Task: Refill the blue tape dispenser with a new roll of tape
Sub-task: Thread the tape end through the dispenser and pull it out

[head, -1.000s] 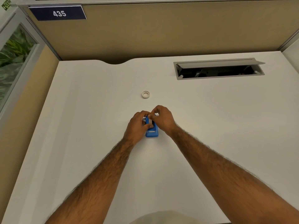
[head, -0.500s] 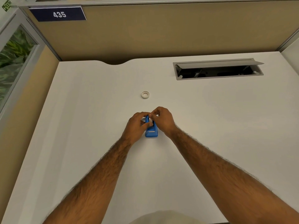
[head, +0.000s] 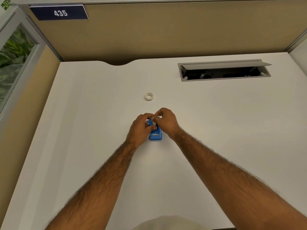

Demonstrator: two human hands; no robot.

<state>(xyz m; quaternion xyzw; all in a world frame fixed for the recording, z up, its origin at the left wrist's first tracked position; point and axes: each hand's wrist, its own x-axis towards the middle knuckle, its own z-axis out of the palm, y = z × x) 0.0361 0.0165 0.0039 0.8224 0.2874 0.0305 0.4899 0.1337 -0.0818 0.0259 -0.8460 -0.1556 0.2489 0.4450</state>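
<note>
The small blue tape dispenser (head: 155, 135) stands on the white desk (head: 216, 122) at the centre, its metal cutter end toward me. My left hand (head: 140, 128) grips its left side. My right hand (head: 166, 121) is curled over its top and right side, fingertips pinched at the upper opening. The hands hide most of the dispenser's middle, so I cannot tell whether a roll sits inside. A small white tape ring (head: 149, 96) lies flat on the desk a short way beyond my hands.
An open grey cable hatch (head: 224, 70) is set into the desk at the back right. Tan cubicle panels (head: 166, 30) wall the desk at the back and left, with a sign reading 435 (head: 60, 13).
Both hands stay on the dispenser with only slight finger shifts at its top. The white ring has not moved.
</note>
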